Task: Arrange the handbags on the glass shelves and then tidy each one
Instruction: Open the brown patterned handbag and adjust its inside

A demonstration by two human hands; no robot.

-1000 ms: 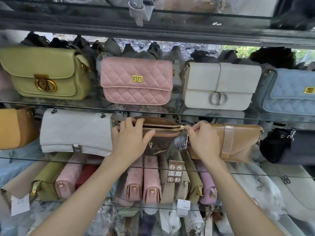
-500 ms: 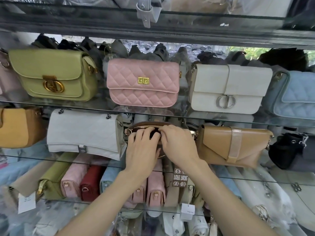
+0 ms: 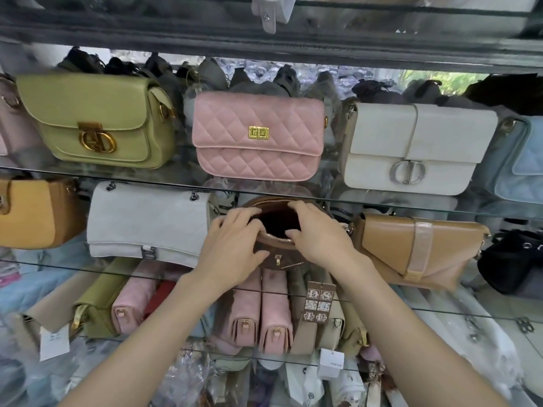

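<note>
Brown bag (image 3: 279,259): middle glass shelf (image 3: 58,261), centre, zip mouth gaping dark; rounded, smooth leather.
Left hand (image 3: 235,248): fingers curled over the mouth's near rim at 9 o'clock, gripping it.
Right hand (image 3: 317,233): fingers hooked over the far rim at 3 o'clock, pulling the mouth wide.
Room: tight; white quilted bag (image 3: 147,221) just beside at 9 o'clock, tan flap bag (image 3: 411,248) just beside at 3 o'clock.
Upper row: three bags in full view — green (image 3: 97,121), pink quilted (image 3: 258,136), cream (image 3: 417,148).
</note>
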